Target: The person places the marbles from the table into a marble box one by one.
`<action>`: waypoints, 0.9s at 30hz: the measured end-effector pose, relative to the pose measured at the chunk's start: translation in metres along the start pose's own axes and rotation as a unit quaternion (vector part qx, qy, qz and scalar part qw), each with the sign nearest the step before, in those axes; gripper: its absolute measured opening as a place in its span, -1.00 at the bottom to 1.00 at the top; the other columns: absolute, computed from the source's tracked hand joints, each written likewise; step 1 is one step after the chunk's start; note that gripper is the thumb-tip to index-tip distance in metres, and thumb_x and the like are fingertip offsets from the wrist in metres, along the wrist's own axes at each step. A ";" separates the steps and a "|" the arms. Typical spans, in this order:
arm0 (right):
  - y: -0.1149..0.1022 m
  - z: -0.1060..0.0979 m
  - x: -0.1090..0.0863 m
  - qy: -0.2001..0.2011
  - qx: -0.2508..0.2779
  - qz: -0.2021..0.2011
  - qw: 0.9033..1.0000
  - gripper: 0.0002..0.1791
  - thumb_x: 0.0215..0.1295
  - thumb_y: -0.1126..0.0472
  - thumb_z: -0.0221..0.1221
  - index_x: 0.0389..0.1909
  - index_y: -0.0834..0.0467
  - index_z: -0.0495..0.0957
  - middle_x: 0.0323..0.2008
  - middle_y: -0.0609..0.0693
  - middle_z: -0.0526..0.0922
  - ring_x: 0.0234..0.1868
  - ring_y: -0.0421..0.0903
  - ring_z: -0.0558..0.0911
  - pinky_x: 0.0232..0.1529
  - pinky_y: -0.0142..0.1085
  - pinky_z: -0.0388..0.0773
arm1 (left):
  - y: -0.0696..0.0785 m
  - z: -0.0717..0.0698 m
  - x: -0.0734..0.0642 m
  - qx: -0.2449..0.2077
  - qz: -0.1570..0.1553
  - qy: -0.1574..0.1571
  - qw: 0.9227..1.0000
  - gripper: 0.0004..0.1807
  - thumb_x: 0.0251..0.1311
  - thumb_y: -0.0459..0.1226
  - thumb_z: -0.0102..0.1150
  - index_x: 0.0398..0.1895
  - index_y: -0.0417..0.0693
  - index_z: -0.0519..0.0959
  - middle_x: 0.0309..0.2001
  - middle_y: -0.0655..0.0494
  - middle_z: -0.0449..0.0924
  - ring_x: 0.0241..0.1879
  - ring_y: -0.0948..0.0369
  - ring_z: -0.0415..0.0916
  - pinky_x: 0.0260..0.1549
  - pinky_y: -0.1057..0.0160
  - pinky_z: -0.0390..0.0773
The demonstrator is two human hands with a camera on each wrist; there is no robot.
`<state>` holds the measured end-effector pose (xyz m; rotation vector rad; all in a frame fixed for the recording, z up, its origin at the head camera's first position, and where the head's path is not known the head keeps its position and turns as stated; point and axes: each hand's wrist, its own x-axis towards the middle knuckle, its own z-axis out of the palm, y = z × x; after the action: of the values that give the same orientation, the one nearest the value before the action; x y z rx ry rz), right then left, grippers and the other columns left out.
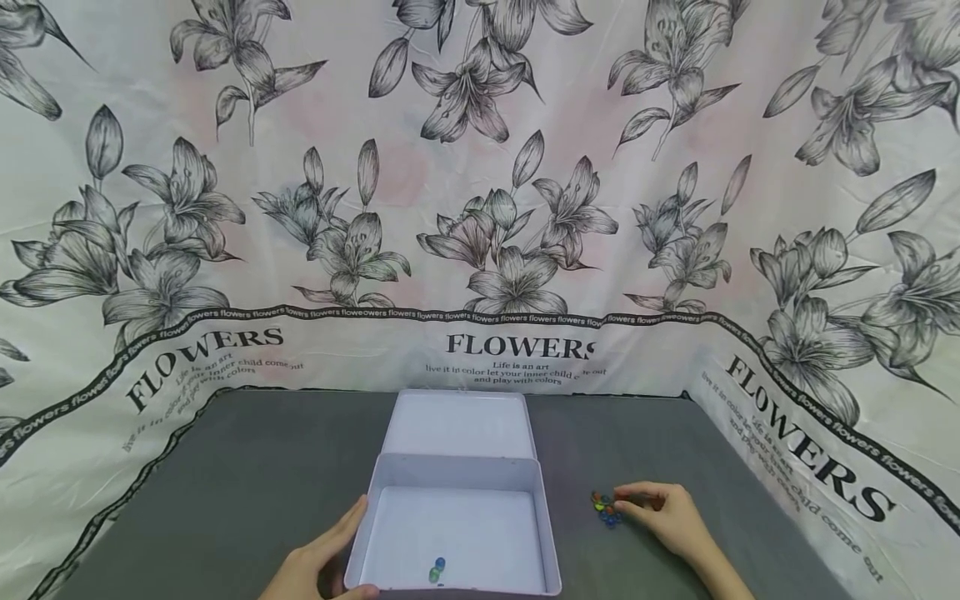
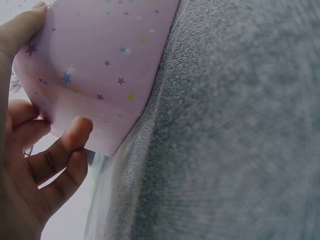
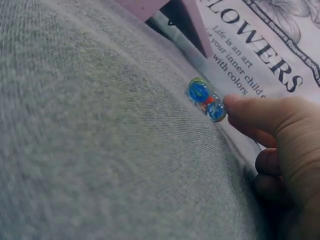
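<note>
A pale lilac box [image 1: 549, 533] sits at the front middle of the grey surface, its lid folded back. My left hand [image 1: 318, 554] grips its front left corner, thumb at the front and fingers along the left wall. In the left wrist view, the box's outer side [image 2: 107, 75] has printed stars. Two glass marbles, one blue [image 1: 440, 563] and one green [image 1: 434, 575], lie inside near the front wall. Right of the box is a cluster of coloured marbles [image 1: 609, 518]. My right hand [image 1: 667, 517] has thumb and forefinger at its edge; whether they pinch a marble is unclear.
The box's lid [image 1: 461, 423] lies behind it, near the back edge of the grey cloth [image 1: 285, 467]. A white curtain [image 1: 375, 358] with printed flowers and lettering surrounds the surface at the back and both sides.
</note>
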<state>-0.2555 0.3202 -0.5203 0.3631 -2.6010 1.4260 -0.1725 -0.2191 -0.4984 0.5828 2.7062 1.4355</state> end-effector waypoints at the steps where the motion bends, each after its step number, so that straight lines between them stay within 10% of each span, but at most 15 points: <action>1: 0.002 -0.001 -0.001 -0.002 0.004 -0.004 1.000 -0.79 0.33 0.26 0.44 -0.07 0.22 0.81 -0.18 0.07 0.86 -0.54 -0.38 0.50 -0.50 -0.39 0.47 | -0.001 0.001 0.000 0.007 0.011 0.009 1.000 0.03 0.19 -0.03 0.56 0.65 -0.13 0.25 0.57 -0.27 0.24 -0.21 0.50 0.55 -0.35 0.37 0.60; 6: 0.009 -0.006 -0.004 -0.022 0.018 -0.041 0.999 -0.83 0.33 0.30 0.43 -0.09 0.23 0.81 -0.21 0.04 0.85 -0.68 -0.31 0.31 -0.62 -0.35 0.38 | -0.008 0.007 0.002 0.028 0.075 0.046 0.996 -0.05 0.19 -0.07 0.54 0.61 -0.11 0.33 0.53 -0.20 0.30 -0.41 0.53 0.44 -0.50 0.37 0.52; 14: 0.014 -0.011 -0.004 -0.075 0.050 -0.082 0.993 -0.86 0.28 0.36 0.43 -0.15 0.23 0.81 -0.26 -0.02 0.84 -0.74 -0.24 0.20 -0.69 -0.33 0.32 | -0.023 0.005 0.005 0.120 0.161 0.085 0.976 0.00 0.06 -0.04 0.51 0.64 0.10 0.32 0.51 0.40 0.23 0.10 0.53 0.51 -0.23 0.36 0.58; 20: 0.013 -0.009 -0.003 -0.087 0.039 -0.127 0.987 -0.85 0.24 0.39 0.46 -0.17 0.20 0.82 -0.29 0.05 0.83 -0.72 -0.10 0.31 -0.67 -0.34 0.35 | -0.014 0.009 0.002 0.053 0.110 0.080 0.989 -0.06 0.15 -0.09 0.57 0.60 -0.03 0.37 0.52 0.07 0.33 -0.42 0.53 0.39 -0.60 0.39 0.46; 27: 0.014 -0.007 -0.003 -0.073 0.020 -0.119 0.990 -0.87 0.24 0.37 0.46 -0.21 0.16 0.84 -0.28 0.02 0.83 -0.71 -0.17 0.31 -0.67 -0.33 0.34 | -0.010 0.009 0.001 0.101 0.079 0.103 0.986 0.03 0.01 0.04 0.66 0.59 0.08 0.41 0.48 -0.04 0.44 0.13 0.50 0.45 -0.16 0.37 0.57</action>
<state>-0.2562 0.3337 -0.5290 0.7825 -2.5346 1.4167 -0.1743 -0.2164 -0.5113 0.7125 3.0571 1.3280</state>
